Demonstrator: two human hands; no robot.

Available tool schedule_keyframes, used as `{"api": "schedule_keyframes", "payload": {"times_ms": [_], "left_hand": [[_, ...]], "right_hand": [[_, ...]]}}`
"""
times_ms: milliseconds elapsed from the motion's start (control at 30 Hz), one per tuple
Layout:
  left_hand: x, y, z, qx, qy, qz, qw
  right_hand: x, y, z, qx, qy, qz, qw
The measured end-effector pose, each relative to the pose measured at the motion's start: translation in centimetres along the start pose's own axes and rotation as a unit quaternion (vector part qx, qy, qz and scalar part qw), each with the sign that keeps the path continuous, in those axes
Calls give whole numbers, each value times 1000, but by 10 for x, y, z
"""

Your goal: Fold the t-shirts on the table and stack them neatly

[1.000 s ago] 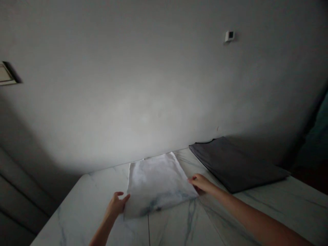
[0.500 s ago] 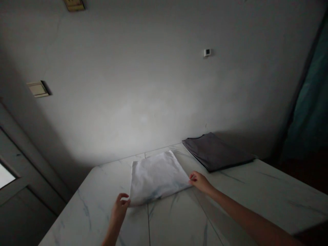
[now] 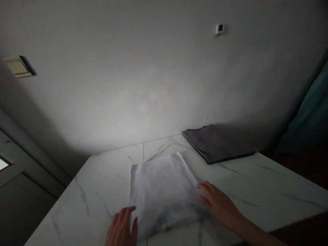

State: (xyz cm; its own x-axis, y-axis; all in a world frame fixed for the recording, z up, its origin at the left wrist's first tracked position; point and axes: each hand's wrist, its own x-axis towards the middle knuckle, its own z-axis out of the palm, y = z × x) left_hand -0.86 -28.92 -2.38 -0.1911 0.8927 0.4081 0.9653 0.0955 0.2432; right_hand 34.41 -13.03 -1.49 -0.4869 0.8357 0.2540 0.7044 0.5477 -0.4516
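A folded white cloth [image 3: 161, 188], possibly a garment, lies on the marble-patterned table [image 3: 94, 191]. A blurred grey-blue print shows along its near part. At its left edge is my left hand [image 3: 121, 227], thumb and fingers apart, the tips touching the cloth. My right hand [image 3: 217, 201] rests at the opposite edge with a gap between its fingers and thumb. Neither hand appears to pinch the fabric. Farther back on the right lies a folded dark grey cloth [image 3: 217, 145] with black edging, out of reach of both hands' fingers.
Behind the table rises a grey wall [image 3: 143, 75] with a switch plate [image 3: 19, 66] and a small white device [image 3: 219, 29]. A panelled door [image 3: 30, 191] stands at left, and a teal curtain [image 3: 302, 116] hangs at right.
The white cloth has come toward me, away from the wall. Both hands have moved nearer too, and their fingers have loosened from the corners. The view has tilted slightly down.
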Motion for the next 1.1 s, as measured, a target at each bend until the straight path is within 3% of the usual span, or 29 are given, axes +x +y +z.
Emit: {"api": "schedule_keyframes", "payload": {"times_ms": [133, 233, 333, 533, 667, 733, 800, 967, 1100], "left_hand": [[54, 62, 49, 68, 18, 174, 982], [69, 71, 84, 108, -2, 219, 970], [61, 49, 86, 124, -5, 218, 968], [29, -16, 45, 137, 12, 215, 967], [17, -36, 40, 147, 13, 189, 971], [15, -26, 44, 145, 26, 188, 971], [17, -2, 52, 128, 27, 209, 969], [19, 70, 76, 100, 25, 234, 967], [11, 80, 82, 95, 20, 221, 971]], "right_hand": [[53, -72, 40, -27, -70, -134, 988], [72, -96, 69, -41, -82, -134, 987], [61, -78, 78, -52, -85, -126, 987], [8, -3, 58, -96, -18, -89, 991], [-7, 18, 48, -129, 6, -71, 989], [-4, 10, 45, -141, 28, -69, 987], [3, -13, 45, -139, 38, -80, 986], [16, -83, 63, -91, -34, -137, 986], [5, -88, 73, -74, -59, -112, 989]]}}
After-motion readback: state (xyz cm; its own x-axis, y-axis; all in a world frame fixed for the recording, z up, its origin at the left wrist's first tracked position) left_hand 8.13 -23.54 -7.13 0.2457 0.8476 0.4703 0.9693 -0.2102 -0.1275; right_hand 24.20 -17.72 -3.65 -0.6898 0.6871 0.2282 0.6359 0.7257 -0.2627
